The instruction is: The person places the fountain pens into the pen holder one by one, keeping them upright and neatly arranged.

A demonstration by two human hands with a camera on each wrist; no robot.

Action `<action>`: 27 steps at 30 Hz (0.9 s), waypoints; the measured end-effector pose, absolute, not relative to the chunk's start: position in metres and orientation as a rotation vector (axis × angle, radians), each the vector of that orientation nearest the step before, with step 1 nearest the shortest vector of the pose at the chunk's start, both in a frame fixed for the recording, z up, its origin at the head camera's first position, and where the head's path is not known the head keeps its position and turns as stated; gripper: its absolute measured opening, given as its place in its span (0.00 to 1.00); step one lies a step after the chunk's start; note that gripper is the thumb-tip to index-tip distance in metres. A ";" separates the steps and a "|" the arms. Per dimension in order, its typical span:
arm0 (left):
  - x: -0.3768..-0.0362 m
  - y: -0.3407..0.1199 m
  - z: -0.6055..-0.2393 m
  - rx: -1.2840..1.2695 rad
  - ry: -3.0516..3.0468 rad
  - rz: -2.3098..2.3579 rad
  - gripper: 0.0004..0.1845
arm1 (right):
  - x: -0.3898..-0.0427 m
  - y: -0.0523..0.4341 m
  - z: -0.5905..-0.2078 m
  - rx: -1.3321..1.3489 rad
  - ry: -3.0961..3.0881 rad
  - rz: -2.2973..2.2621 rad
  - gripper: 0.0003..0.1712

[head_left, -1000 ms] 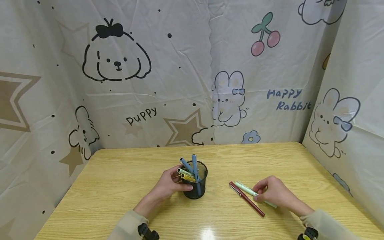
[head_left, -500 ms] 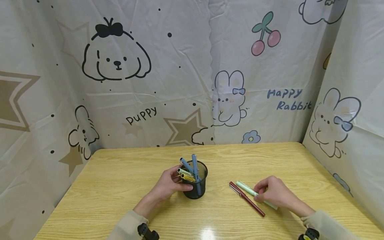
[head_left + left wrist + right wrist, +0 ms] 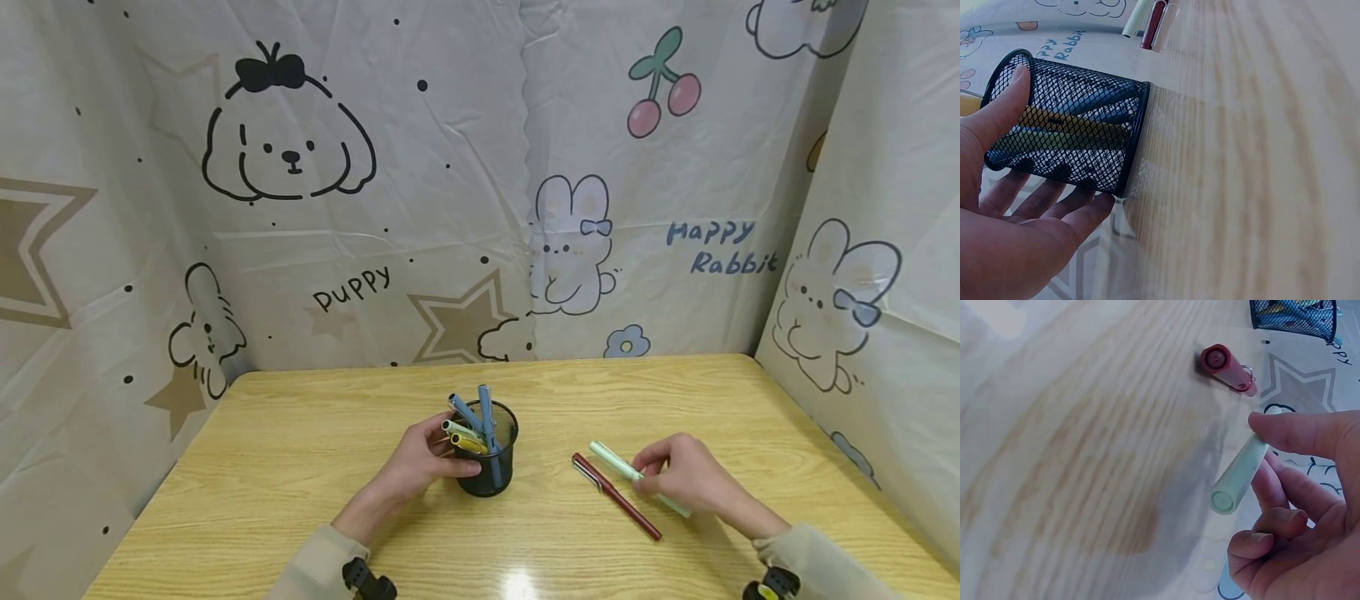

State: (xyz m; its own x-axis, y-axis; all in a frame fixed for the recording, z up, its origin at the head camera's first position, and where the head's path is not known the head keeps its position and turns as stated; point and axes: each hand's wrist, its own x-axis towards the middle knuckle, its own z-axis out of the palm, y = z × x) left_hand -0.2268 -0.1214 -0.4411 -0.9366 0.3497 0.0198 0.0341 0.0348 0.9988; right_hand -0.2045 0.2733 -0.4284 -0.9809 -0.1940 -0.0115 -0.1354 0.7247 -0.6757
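Note:
A black mesh pen holder (image 3: 480,478) stands on the table, with my left hand (image 3: 414,458) gripping its left side, thumb in front and fingers behind. Blue pens (image 3: 486,410), a light green one (image 3: 454,428) and a yellow one (image 3: 467,443) lean inside it. In the left wrist view the mesh wall (image 3: 1079,119) sits between thumb and fingers. My right hand (image 3: 686,475) pinches a light green pen (image 3: 611,457) between thumb and fingers; the right wrist view shows that pen's end (image 3: 1235,481) raised over the tabletop. A dark red pen (image 3: 622,502) lies just left of it.
The wooden table (image 3: 330,433) reaches back to a patterned cloth (image 3: 450,208) that hangs behind it and along both sides. Dark straps (image 3: 369,580) with small devices sit on both sleeves.
My right hand has risen slightly with the light green pen, which now lies further from the dark red pen. The left hand stays on the pen holder.

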 end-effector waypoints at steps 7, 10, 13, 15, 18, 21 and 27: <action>-0.228 -0.122 -0.441 0.402 2.075 1.999 0.47 | -0.205 0.269 -0.422 -0.258 2.836 -1.118 0.11; -0.228 -0.122 -0.442 0.402 2.078 1.999 0.47 | -0.205 0.266 -0.418 -0.276 2.838 -1.126 0.11; -0.228 -0.122 -0.442 0.401 2.086 1.996 0.47 | -0.204 0.263 -0.415 -0.301 2.840 -1.139 0.11; -0.228 -0.123 -0.442 0.399 2.087 1.994 0.47 | -0.204 0.260 -0.414 -0.316 2.848 -1.140 0.10; -0.228 -0.123 -0.442 0.396 2.083 1.993 0.48 | -0.204 0.257 -0.411 -0.329 2.864 -1.140 0.10; -0.227 -0.123 -0.441 0.394 2.078 1.992 0.48 | -0.204 0.252 -0.409 -0.335 2.871 -1.145 0.10; -0.227 -0.122 -0.441 0.396 2.075 1.994 0.48 | -0.206 0.243 -0.403 -0.351 2.859 -1.183 0.10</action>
